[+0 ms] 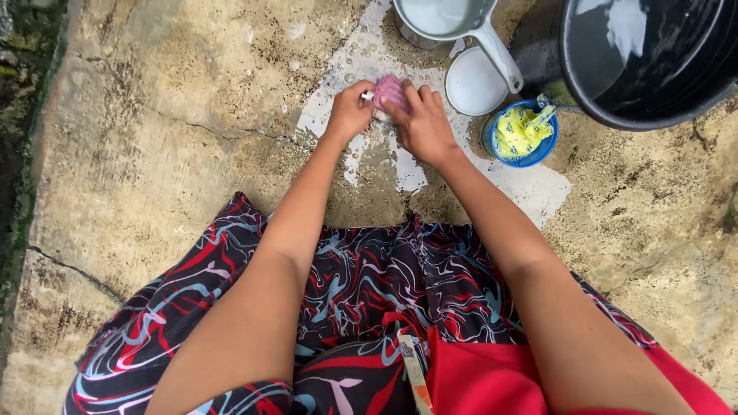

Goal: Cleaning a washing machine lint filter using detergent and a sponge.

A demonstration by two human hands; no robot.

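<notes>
Seen from above, over a lap in a dark skirt (369, 284) with red and pale blue swirls and a red cloth (492, 376) at the lower right.

Left hand (350, 114) curled closed on the left edge of a small pink cloth (390, 91), with something small and white just visible between thumb and fingers; impossible to tell what it is. Right hand (423, 123) laid over the right and lower part of the same pink cloth, fingers bent and pressing down on it, so gripping it too. Both hands touching each other almost, with the cloth between them.

Pink cloth bunched into a lump on the wet, soapy patch (384, 165) of the concrete ground (154, 138), near the top middle of the view. Long axis of the lump running roughly away from the body, slightly tilted to the left at the far end; far end uncovered, near end hidden under the fingers.

Just beside the right hand, to the right: a white round lid (473, 84), and below it a blue tub (525, 134) holding yellow soap paste. Above the hands, a grey metal pot with a handle (453, 19). At the top right, a large black basin (646, 58) with water.
</notes>
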